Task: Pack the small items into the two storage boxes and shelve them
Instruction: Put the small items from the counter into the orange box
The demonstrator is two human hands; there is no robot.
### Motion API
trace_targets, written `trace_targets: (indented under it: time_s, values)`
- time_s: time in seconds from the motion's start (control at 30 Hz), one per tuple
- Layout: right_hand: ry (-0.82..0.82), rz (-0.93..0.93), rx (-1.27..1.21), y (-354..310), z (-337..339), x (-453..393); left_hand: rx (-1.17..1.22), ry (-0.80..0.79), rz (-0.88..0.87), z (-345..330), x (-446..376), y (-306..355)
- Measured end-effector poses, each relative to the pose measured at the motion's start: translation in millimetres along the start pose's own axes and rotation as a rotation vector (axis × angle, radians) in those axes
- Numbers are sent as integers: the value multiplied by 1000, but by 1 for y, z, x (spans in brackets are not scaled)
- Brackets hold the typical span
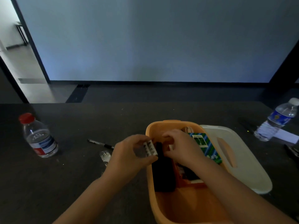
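Left hand [127, 152] pinches a pair of small white batteries [150, 148] between thumb and fingertips, right at the left rim of the orange storage box [186, 204]; the two cells lie side by side, their long axes running away from the person and a little to the left, so a short move to the right and down would drop them inside. Right hand [179, 147] is already within the box, fingers curled down among the contents, though whether it grips something or only shifts things I cannot tell. Inside lie a flat black item [163, 173] along the left wall and a green-and-blue striped packet [205, 146] leaning toward the right wall; its label carries writing too blurred to read. Dark marks on the batteries are also unreadable. Just right of the box rests a pale lid [242, 159] on the counter [72, 175]. Still unpacked on the counter are a pen [100, 143] and a small clear object [105, 156] to the left hand's left. Two water bottles, one red-capped [38, 136] and one blue-labelled [278, 120], show no legible brand.
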State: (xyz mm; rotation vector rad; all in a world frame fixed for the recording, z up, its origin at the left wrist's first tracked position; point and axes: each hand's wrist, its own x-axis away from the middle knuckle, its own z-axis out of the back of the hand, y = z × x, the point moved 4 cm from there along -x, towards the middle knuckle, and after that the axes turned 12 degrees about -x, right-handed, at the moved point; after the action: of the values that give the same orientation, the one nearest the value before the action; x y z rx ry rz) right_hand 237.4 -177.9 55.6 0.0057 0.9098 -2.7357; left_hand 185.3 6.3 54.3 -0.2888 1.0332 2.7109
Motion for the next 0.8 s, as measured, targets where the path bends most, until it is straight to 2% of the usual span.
trace_targets:
  time_s: [0.17,0.4,0.57,0.7,0.8]
  values:
    - [184,42,-65,0,26,27,-130,-140,-55,-19,-45,24]
    - [240,2,-106,13,30,42,-445,-406,-149,-59,-87,32]
    - [245,30,-95,12,30,41,-740,-579,-134,-77,-97,31]
    - [219,23,-94,13,27,38,-891,-639,-187,-82,-97,30]
    - [201,26,-93,13,25,38,-866,-606,-191,-83,-97,28]
